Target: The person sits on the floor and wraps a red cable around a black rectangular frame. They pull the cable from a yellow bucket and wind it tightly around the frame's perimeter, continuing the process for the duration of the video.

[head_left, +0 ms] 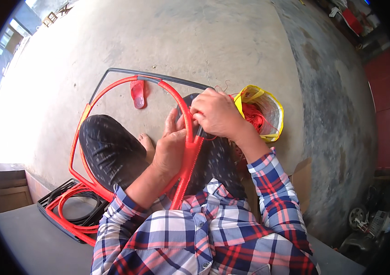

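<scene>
Across my lap stands a frame of black rods (156, 74), bent into a curved loop and an angular one. Much of it is wound closely with red cord (189, 160); some stretches are bare black. My left hand (169, 149) is closed around the red-wound curved part, its fingers partly behind it. Beside it, my right hand (218, 112) has its fingers pinched together by a bare black rod, with a thin red strand at the fingertips. Loose red strands show around that hand, toward a yellow-rimmed bag (275, 135) holding a tangle of red cord.
On the grey bench (16, 229) at my left lie more black and red frames (62, 224). A red slipper (137, 94) rests on the concrete floor ahead. A cardboard piece (301, 181) is by my right arm, and machinery (369, 224) stands at the far right.
</scene>
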